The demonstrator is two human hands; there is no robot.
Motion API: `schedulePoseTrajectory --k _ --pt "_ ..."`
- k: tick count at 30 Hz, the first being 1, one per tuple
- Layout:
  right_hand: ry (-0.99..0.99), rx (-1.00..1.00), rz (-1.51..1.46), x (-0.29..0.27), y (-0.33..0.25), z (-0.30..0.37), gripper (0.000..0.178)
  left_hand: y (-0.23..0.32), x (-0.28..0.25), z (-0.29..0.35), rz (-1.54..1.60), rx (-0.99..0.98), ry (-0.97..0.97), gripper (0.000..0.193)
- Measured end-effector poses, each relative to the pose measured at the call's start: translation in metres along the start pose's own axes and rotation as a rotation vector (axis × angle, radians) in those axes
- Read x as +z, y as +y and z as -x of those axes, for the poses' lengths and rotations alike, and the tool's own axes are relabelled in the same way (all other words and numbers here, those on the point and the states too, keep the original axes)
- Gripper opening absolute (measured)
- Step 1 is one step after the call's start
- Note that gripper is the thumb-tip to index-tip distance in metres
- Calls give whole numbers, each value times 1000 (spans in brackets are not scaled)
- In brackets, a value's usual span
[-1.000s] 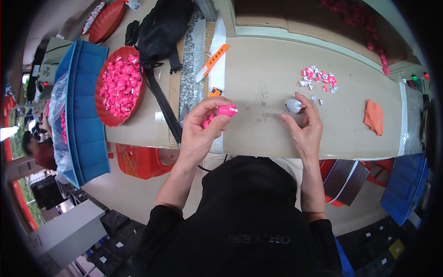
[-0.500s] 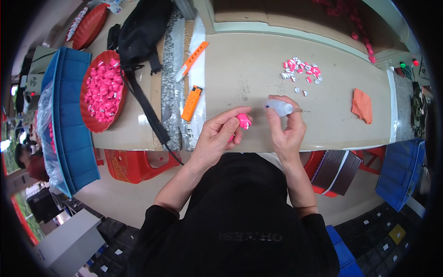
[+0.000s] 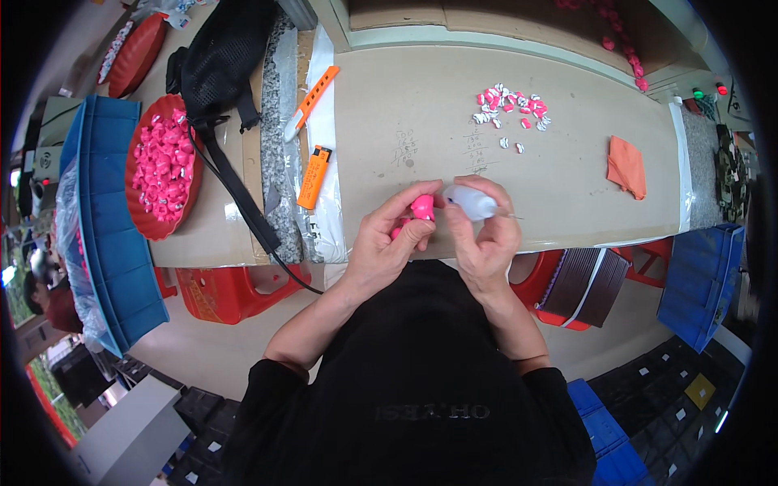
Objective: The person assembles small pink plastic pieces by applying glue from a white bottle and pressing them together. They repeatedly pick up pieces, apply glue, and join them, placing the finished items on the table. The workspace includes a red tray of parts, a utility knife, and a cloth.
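Between the thumb and fingers of my left hand (image 3: 385, 239) is a small glossy pink piece (image 3: 423, 206). More pink shows lower down among the curled fingers of that hand. My right hand (image 3: 490, 243) is closed round a small translucent white squeeze bottle (image 3: 470, 202), which lies tilted with its thin needle-like tip pointing right. The bottle's other end is close to the pink piece; I cannot tell whether they touch. Farther off on the table lies a scatter of small pink and white pieces (image 3: 526, 124).
A red dish (image 3: 131, 212) heaped with pink pieces stands left, beside a blue bin (image 3: 121, 243). An orange utility knife (image 3: 316, 97), an orange lighter (image 3: 314, 176) and a black bag (image 3: 223, 69) with a strap lie nearer. An orange cloth (image 3: 626, 168) lies right.
My right hand has brought the bottle left, closer to my left hand. The pink piece has turned in my left fingers. The whole view has shifted slightly.
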State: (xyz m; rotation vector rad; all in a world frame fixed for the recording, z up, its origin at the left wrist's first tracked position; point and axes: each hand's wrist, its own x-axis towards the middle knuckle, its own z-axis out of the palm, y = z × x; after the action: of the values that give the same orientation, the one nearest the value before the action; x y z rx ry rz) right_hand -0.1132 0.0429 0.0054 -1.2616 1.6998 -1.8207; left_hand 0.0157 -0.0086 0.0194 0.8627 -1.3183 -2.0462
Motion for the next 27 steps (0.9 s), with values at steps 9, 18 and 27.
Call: schedulePoseTrajectory --k 9,18,27 --pt "104 106 104 -35 12 -8 24 -13 -8 -1 22 195 -169 32" --pt "107 175 86 -36 32 -4 20 -17 -12 -4 138 154 -197 34" --pt "24 198 102 -40 32 -2 23 -17 -12 -3 230 92 -233 36"
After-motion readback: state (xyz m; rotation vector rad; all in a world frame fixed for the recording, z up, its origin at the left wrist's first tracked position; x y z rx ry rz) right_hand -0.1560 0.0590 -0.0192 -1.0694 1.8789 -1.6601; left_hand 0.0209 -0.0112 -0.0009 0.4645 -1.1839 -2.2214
